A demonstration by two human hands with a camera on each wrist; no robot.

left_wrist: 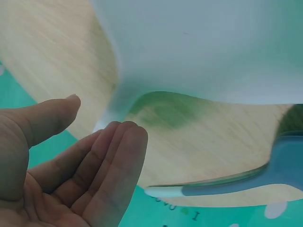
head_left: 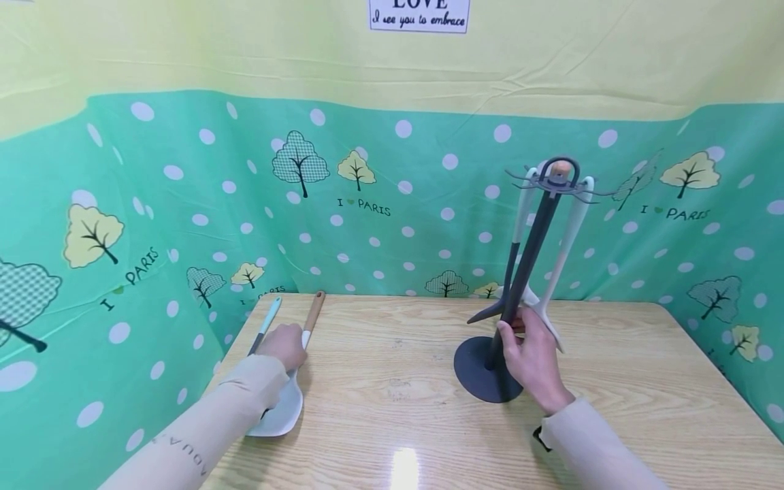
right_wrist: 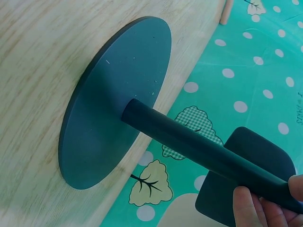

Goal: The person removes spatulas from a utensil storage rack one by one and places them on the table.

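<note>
In the head view, my right hand grips the dark pole of a utensil stand above its round base. Fingertips and thumb close round the pole in the right wrist view. From the stand's hooks hang a dark turner with a mint handle and a pale utensil. My left hand has its thumb and straight fingers apart, right at the neck of a white wide-bladed spatula. That spatula's brown handle points toward the back of the table.
Left of the spatula lies a dark utensil with a mint handle. The wooden table ends at a green dotted curtain along the back and sides. A hooked top ring spreads out above the stand.
</note>
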